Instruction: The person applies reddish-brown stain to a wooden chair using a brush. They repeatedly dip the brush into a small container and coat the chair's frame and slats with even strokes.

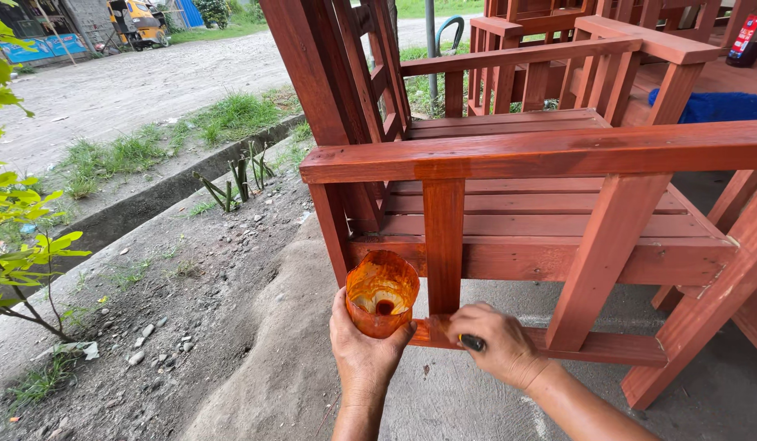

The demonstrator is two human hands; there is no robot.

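Beside the right hand point(497, 343), stain-coated cup point(381, 292) in left hand point(363, 351).

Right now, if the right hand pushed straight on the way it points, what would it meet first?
The right hand, gripping a dark tool handle, points left along the chair's bottom rail. It would probably meet the upright slat first, then the stain-smeared cup in the left hand; depth is unclear.

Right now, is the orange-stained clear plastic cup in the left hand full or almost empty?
Almost empty: the orange-stained clear plastic cup shows only a small dark pool at its bottom, with smears on its walls.
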